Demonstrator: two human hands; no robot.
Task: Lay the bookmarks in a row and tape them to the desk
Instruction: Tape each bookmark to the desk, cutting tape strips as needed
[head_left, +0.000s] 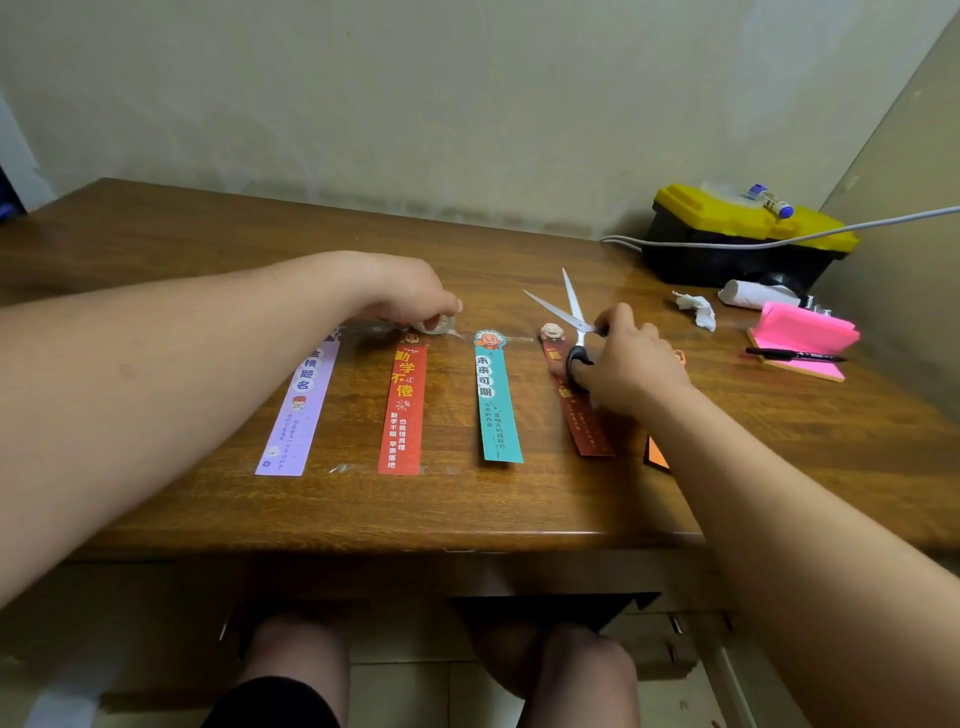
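Several bookmarks lie side by side on the wooden desk (156, 260): a purple bookmark (296, 410), a red bookmark (403, 410), a teal bookmark (493, 405), a dark red bookmark (584, 421) and an orange bookmark (657, 454), which my right arm mostly hides. My left hand (400, 291) grips a roll of clear tape (435, 325) at the top of the red bookmark. A strip of tape (384, 467) shines across the desk at the red bookmark's lower end. My right hand (623, 358) holds scissors (571, 312) with their blades apart, over the dark red bookmark.
A black and yellow toolbox (743, 239) stands at the back right with a marker (774, 200) on its lid and a white cable (779, 240) across it. Crumpled tissue (696, 309), a white roll (753, 295), pink sticky notes (802, 332) and a black pen (795, 356) lie nearby.
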